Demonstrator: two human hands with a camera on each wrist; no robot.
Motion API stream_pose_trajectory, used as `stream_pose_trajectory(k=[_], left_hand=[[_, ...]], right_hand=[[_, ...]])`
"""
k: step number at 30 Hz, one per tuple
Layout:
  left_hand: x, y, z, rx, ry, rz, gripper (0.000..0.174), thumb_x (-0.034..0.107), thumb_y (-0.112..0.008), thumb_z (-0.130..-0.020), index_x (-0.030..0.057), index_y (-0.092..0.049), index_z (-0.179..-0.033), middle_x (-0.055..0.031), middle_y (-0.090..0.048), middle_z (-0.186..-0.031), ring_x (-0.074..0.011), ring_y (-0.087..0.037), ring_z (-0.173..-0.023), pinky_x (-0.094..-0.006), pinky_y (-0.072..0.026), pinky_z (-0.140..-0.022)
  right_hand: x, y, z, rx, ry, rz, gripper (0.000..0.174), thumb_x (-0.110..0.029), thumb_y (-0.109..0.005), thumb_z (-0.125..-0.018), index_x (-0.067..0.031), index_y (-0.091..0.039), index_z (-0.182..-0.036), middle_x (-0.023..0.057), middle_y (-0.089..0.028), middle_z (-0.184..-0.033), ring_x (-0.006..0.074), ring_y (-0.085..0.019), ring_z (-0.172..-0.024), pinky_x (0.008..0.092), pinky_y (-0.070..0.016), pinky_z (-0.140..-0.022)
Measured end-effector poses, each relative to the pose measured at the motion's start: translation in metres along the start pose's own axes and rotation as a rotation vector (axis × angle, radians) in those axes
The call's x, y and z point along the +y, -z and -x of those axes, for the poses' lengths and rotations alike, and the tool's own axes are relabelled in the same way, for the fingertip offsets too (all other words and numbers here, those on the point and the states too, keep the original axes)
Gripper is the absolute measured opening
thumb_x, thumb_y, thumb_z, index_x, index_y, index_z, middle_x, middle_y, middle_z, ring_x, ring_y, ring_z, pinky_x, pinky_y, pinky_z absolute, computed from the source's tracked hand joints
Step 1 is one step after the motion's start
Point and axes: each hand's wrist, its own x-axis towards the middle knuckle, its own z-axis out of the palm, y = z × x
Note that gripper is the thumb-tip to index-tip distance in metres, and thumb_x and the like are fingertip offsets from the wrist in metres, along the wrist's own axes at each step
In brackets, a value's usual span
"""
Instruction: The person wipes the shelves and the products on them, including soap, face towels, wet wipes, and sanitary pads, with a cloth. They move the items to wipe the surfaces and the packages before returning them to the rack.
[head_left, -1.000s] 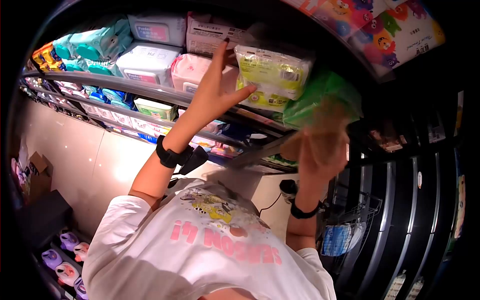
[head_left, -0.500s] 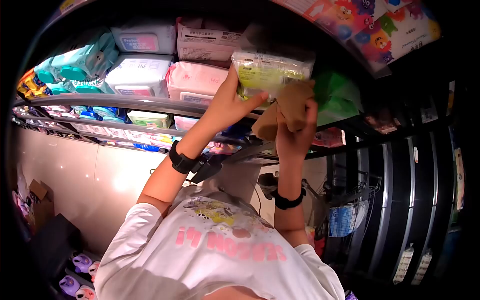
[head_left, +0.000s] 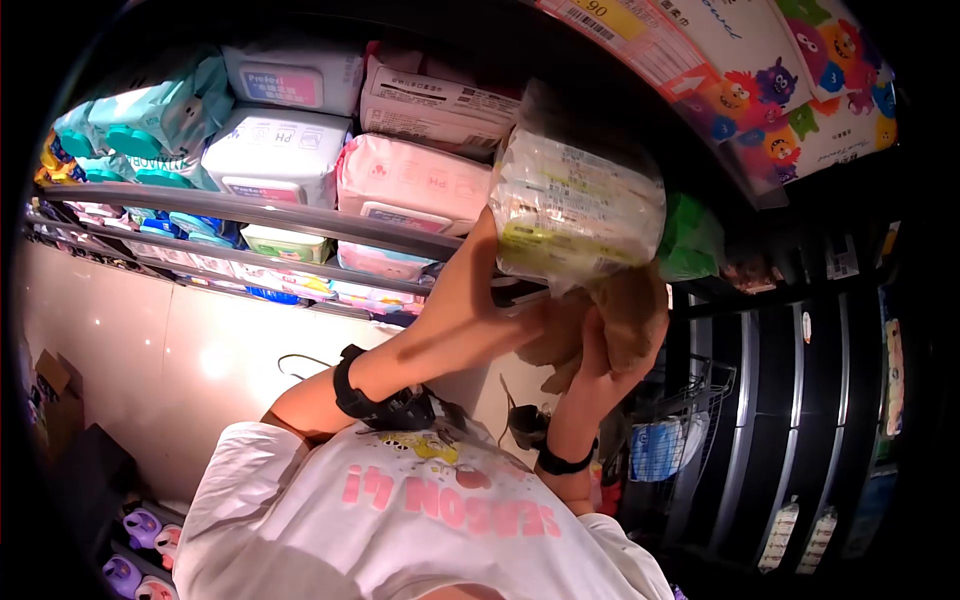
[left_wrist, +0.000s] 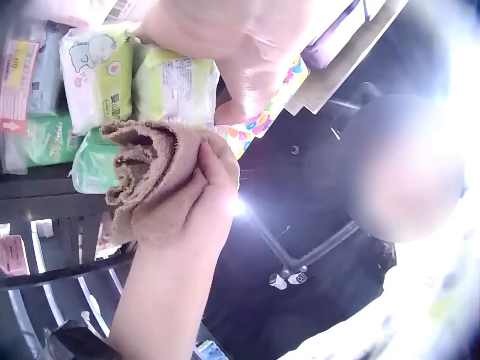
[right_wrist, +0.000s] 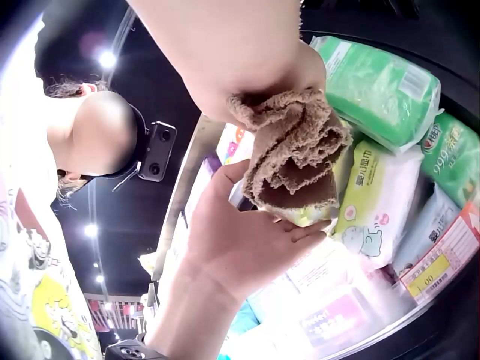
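A clear-wrapped, yellow-green and white pack of wipes (head_left: 580, 200) is tilted toward me at the shelf front. My left hand (head_left: 480, 315) grips its lower left side, fingers along the side and thumb in front. Just below the pack, my right hand (head_left: 615, 365) holds a bunched brown cloth (head_left: 630, 310), its folds close to the pack's bottom edge. From the left wrist, the cloth (left_wrist: 165, 180) shows rolled folds and frayed edges, with the pack (left_wrist: 176, 86) behind it. The right wrist view has the cloth (right_wrist: 292, 154) covering most of that pack.
Pink wipes (head_left: 415, 180) and white wipes (head_left: 275, 155) line the shelf to the left. Green packs (head_left: 690, 240) stand at the right. A shelf rail (head_left: 250, 212) runs along the front. Overhead hang a price tag (head_left: 610, 20) and colourful packs (head_left: 800, 90). A wire basket (head_left: 690, 420) is lower right.
The right hand has brought the brown cloth leftward from the green packs to below the wipes. The wipes pack has tipped, showing more of its top, and the left hand has shifted lower around it.
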Motion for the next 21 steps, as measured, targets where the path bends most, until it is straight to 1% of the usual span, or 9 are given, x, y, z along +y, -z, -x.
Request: stream_pose_trajectory(k=[2, 4, 6, 7, 8, 13, 16, 17, 21], left_hand=[[-0.010, -0.005, 0.010, 0.058, -0.002, 0.034, 0.073, 0.010, -0.067, -0.066, -0.0018, -0.033, -0.130, -0.0181, -0.049, -0.119, -0.0265, -0.047, -0.112, -0.0341, -0.0376, -0.094], [-0.005, -0.002, 0.017, 0.031, -0.118, -0.234, 0.077, 0.012, -0.070, -0.066, -0.0034, -0.031, -0.130, -0.0199, -0.049, -0.119, -0.0291, -0.048, -0.112, -0.0352, -0.0401, -0.091], [-0.005, 0.009, 0.013, -0.014, -0.115, -0.106, 0.078, 0.012, -0.070, -0.068, -0.0032, -0.029, -0.132, -0.0216, -0.049, -0.118, -0.0310, -0.050, -0.109, -0.0355, -0.0423, -0.088], [-0.004, 0.017, 0.010, -0.026, -0.047, -0.132, 0.068, 0.009, -0.067, -0.072, -0.0027, -0.032, -0.129, -0.0184, -0.053, -0.112, -0.0262, -0.053, -0.106, -0.0328, -0.0421, -0.088], [-0.014, 0.019, 0.009, 0.039, 0.036, 0.397, 0.050, 0.012, -0.062, -0.081, -0.0023, -0.038, -0.122, -0.0119, -0.057, -0.100, -0.0174, -0.055, -0.095, -0.0283, -0.0421, -0.084], [-0.016, 0.038, -0.016, 0.035, 0.209, 0.221, 0.041, 0.033, -0.052, -0.091, 0.0005, -0.043, -0.114, -0.0055, -0.055, -0.087, -0.0082, -0.047, -0.078, -0.0225, -0.0391, -0.071], [-0.032, 0.027, -0.019, 0.045, 0.082, 0.164, 0.052, 0.038, -0.055, -0.088, -0.0022, -0.039, -0.117, -0.0037, -0.054, -0.074, -0.0058, -0.049, -0.065, -0.0199, -0.0400, -0.058], [-0.032, 0.029, -0.017, -0.045, 0.214, 0.208, 0.056, 0.037, -0.058, -0.087, -0.0020, -0.035, -0.121, -0.0042, -0.054, -0.075, -0.0069, -0.050, -0.062, -0.0211, -0.0411, -0.054], [-0.048, 0.016, -0.012, 0.047, 0.033, 0.294, 0.044, 0.025, -0.060, -0.087, -0.0001, -0.039, -0.115, -0.0048, -0.054, -0.076, -0.0066, -0.050, -0.064, -0.0235, -0.0416, -0.053]], right_hand=[[0.002, 0.011, 0.011, 0.015, -0.046, 0.078, 0.051, -0.007, -0.068, -0.068, 0.0004, -0.048, -0.113, 0.0104, -0.055, -0.105, 0.0212, -0.054, -0.098, 0.0314, -0.0376, -0.091], [0.001, 0.019, 0.021, -0.003, -0.034, 0.099, 0.051, -0.008, -0.067, -0.069, 0.0007, -0.047, -0.114, 0.0110, -0.055, -0.106, 0.0213, -0.054, -0.099, 0.0325, -0.0369, -0.092], [0.013, 0.019, 0.029, 0.045, -0.104, 0.062, 0.053, -0.007, -0.066, -0.070, 0.0009, -0.044, -0.118, 0.0120, -0.054, -0.110, 0.0220, -0.053, -0.103, 0.0334, -0.0353, -0.095], [0.017, 0.019, 0.029, -0.021, -0.063, 0.138, 0.055, -0.005, -0.065, -0.071, 0.0010, -0.041, -0.120, 0.0129, -0.049, -0.120, 0.0220, -0.050, -0.107, 0.0338, -0.0339, -0.096], [0.017, 0.012, 0.028, -0.012, -0.142, 0.003, 0.058, -0.004, -0.066, -0.070, 0.0002, -0.040, -0.122, 0.0138, -0.042, -0.130, 0.0223, -0.045, -0.115, 0.0338, -0.0314, -0.099], [0.015, 0.007, 0.019, -0.171, -0.060, 0.020, 0.064, -0.005, -0.067, -0.066, -0.0012, -0.039, -0.124, 0.0153, -0.036, -0.137, 0.0237, -0.038, -0.122, 0.0347, -0.0252, -0.103], [0.026, 0.018, 0.024, -0.157, -0.084, 0.020, 0.063, -0.004, -0.068, -0.064, 0.0006, -0.042, -0.121, 0.0154, -0.043, -0.129, 0.0237, -0.045, -0.114, 0.0351, -0.0279, -0.100], [0.026, 0.020, 0.026, -0.173, -0.082, 0.044, 0.063, -0.004, -0.068, -0.064, 0.0006, -0.042, -0.121, 0.0154, -0.043, -0.129, 0.0237, -0.045, -0.114, 0.0351, -0.0279, -0.100], [0.029, 0.025, 0.034, -0.078, -0.123, 0.020, 0.058, -0.003, -0.069, -0.066, 0.0010, -0.044, -0.118, 0.0113, -0.051, -0.110, 0.0218, -0.051, -0.103, 0.0327, -0.0344, -0.095]])
